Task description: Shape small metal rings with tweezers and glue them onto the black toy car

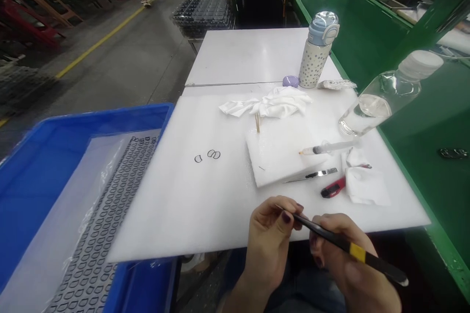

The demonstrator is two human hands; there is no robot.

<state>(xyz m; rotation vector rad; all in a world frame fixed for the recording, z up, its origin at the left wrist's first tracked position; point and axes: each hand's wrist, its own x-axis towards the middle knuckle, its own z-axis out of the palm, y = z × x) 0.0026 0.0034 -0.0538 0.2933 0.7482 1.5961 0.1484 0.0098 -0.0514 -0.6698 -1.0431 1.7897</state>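
My right hand [341, 249] grips black tweezers [345, 243] with a yellow band, their tip pointing left. My left hand [271, 230] is pinched closed at that tip, over the near edge of the white foam sheet [205, 205]; what its fingertips hold is too small to make out. Two small black D-shaped rings [207, 156] lie on the sheet to the left. Silver tweezers [312, 175], a syringe [326, 147] and a red cutter [332, 189] lie beyond my hands, by a small foam pad [279, 156].
A blue crate [40, 166] at left holds a grey sheet of several D-shaped rings [110, 220]. A crumpled white cloth [271, 103], a dotted bottle [316, 54], a purple case [290, 80], a tilted clear bottle [385, 95] and white wipes [365, 181] are around. A green frame [414, 146] borders the right.
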